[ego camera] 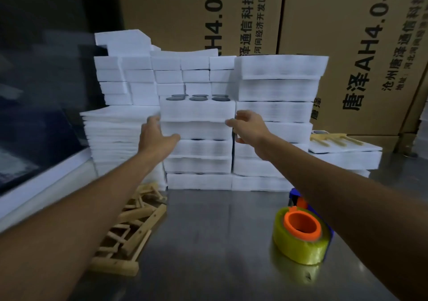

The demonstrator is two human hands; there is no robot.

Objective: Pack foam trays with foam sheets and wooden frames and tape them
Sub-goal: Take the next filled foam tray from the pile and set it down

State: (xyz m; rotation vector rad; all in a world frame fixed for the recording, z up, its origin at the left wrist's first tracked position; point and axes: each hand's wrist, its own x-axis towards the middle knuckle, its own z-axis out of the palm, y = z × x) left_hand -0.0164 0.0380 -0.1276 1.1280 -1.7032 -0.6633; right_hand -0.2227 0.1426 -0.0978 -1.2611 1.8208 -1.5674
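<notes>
A stack of white foam trays (199,161) stands in the middle of the steel table (208,242). The top tray (196,110) holds several dark round discs. My left hand (155,136) reaches its left side with fingers spread, the thumb lying on the front of the tray below. My right hand (247,126) is spread at the top tray's right edge, its thumb touching the lower front corner. Neither hand has closed round it. Thin foam sheets (111,133) are piled to the left. Loose wooden frames (132,226) lie at the front left.
A yellow tape roll on a blue and orange dispenser (301,235) sits at the front right. Taller tray stacks (278,115) stand to the right, with smaller foam blocks (162,75) behind. A low tray with a wooden frame (333,139) lies far right. Cardboard boxes (347,34) form the back wall.
</notes>
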